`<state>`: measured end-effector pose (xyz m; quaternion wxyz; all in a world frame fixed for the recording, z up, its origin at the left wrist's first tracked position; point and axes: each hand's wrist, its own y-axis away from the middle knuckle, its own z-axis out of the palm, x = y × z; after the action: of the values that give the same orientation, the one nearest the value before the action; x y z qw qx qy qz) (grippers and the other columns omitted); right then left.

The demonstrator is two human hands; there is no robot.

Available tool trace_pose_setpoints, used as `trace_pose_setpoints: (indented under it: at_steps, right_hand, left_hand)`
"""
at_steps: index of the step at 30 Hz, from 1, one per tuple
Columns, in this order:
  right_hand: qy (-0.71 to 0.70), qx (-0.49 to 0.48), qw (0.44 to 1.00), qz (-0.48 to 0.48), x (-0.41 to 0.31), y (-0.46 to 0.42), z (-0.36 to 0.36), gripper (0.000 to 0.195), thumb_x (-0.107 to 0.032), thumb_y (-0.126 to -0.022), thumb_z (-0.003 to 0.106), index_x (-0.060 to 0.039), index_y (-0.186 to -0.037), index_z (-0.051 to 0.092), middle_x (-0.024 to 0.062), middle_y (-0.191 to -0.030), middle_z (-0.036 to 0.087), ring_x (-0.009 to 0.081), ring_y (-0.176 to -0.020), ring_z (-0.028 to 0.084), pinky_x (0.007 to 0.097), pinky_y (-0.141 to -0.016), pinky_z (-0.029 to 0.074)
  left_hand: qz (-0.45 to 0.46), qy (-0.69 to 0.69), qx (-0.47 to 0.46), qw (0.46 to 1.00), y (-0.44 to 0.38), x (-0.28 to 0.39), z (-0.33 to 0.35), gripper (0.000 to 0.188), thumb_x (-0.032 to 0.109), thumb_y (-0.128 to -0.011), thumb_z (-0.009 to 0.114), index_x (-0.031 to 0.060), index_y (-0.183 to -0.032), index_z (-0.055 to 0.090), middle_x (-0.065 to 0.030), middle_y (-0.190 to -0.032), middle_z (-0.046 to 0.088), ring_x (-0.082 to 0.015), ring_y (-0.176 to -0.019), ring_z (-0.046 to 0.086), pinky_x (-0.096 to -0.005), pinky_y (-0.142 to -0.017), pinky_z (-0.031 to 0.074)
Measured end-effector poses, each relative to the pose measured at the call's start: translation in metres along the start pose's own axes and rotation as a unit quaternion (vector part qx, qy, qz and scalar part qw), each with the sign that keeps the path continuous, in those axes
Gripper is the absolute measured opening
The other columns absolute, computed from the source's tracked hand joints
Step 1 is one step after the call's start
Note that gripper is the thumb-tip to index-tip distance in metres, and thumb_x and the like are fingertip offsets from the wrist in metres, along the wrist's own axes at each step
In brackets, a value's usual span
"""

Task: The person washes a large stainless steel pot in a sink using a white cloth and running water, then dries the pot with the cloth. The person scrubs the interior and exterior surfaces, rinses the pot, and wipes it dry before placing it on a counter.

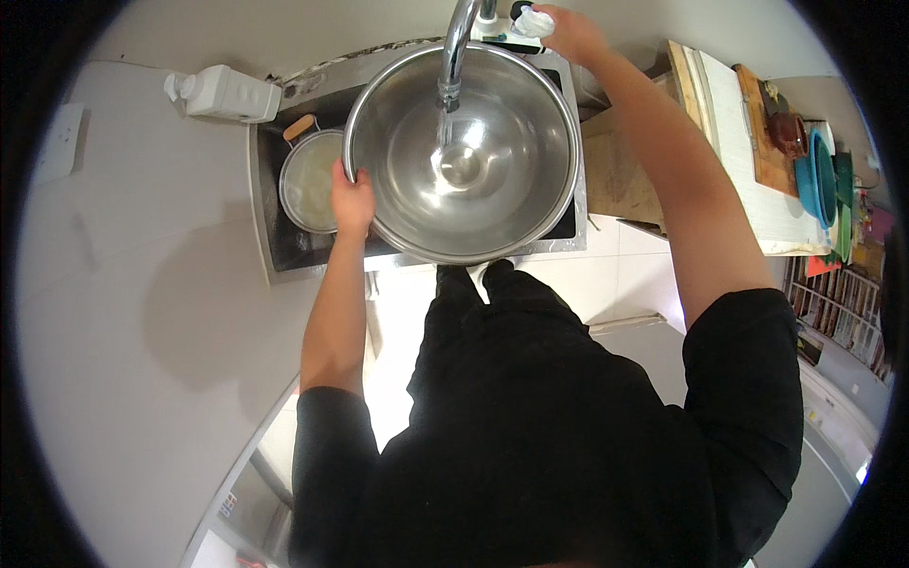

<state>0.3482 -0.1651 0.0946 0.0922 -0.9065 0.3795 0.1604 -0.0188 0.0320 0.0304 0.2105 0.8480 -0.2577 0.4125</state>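
Note:
My left hand grips the left rim of a large stainless steel bowl, which spans much of the sink. Water runs from the chrome faucet into the bowl. At the top, behind the bowl's right side, my right hand holds a crumpled white thing, perhaps a cloth or a plastic bag; its exact kind is unclear. To the left of the bowl, in the sink, a round pot with a wooden-topped handle holds cloudy liquid. The bowl hides part of the sink.
A white plastic jug stands at the sink's back left corner. On the right is a white counter with a wooden cutting board, a brown bowl and a blue basin. The wall runs close on the left.

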Motion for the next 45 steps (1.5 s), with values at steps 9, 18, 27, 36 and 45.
trace_pose_setpoints:
  at_steps: [9,18,27,36,45]
  right_hand:
    - [-0.054,0.133,0.990,0.006,-0.013,0.018,-0.016,0.039,-0.017,-0.069,0.066,-0.0064,-0.105,0.058,0.0176,-0.099,0.061,0.0344,-0.096,0.056,0.0398,-0.084,0.045]
    - [-0.692,0.134,0.654,0.274,0.068,0.166,-0.010,0.042,-0.040,-0.087,0.050,-0.0070,-0.113,0.051,0.0118,-0.095,0.062,0.0253,-0.087,0.061,0.0395,-0.075,0.050]
    - [-0.673,0.188,0.585,0.412,0.067,0.413,0.011,0.037,-0.031,-0.090,0.045,-0.0011,-0.110,0.048,0.0116,-0.090,0.061,0.0225,-0.081,0.061,0.0345,-0.067,0.051]
    - [-0.300,0.080,0.911,0.271,-0.039,0.441,-0.018,0.043,-0.037,-0.083,0.059,-0.0029,-0.108,0.061,0.0091,-0.079,0.063,0.0131,-0.067,0.057,0.0289,-0.062,0.046]
    - [-0.551,0.419,0.710,-0.131,-0.172,0.313,-0.187,0.021,-0.006,-0.085,0.049,-0.0004,-0.104,0.053,0.0068,-0.095,0.058,0.0145,-0.085,0.056,0.0280,-0.071,0.047]
  left_hand:
    - [0.004,-0.035,0.035,0.999,0.002,-0.002,0.002,0.049,0.023,-0.084,0.057,0.0050,-0.126,0.039,-0.0164,-0.099,0.062,-0.0284,-0.088,0.060,-0.0347,-0.080,0.044]
    - [-0.134,0.152,-0.020,0.979,0.061,-0.050,0.007,0.048,0.021,-0.085,0.055,-0.0011,-0.122,0.035,-0.0147,-0.105,0.053,-0.0208,-0.086,0.056,-0.0301,-0.069,0.046]
    - [-0.140,0.158,-0.132,0.968,0.067,-0.020,-0.005,0.031,0.018,-0.083,0.052,0.0067,-0.110,0.041,-0.0047,-0.085,0.054,-0.0131,-0.061,0.050,-0.0270,-0.052,0.042]
    - [-0.053,0.253,-0.137,0.956,0.150,-0.110,-0.060,0.050,0.038,-0.090,0.050,0.0034,-0.124,0.038,-0.0140,-0.117,0.055,-0.0261,-0.099,0.058,-0.0375,-0.085,0.044]
    - [-0.290,0.172,-0.105,0.936,0.315,-0.306,-0.131,0.032,0.027,-0.091,0.045,0.0038,-0.113,0.048,-0.0112,-0.101,0.061,-0.0177,-0.079,0.061,-0.0276,-0.061,0.044]
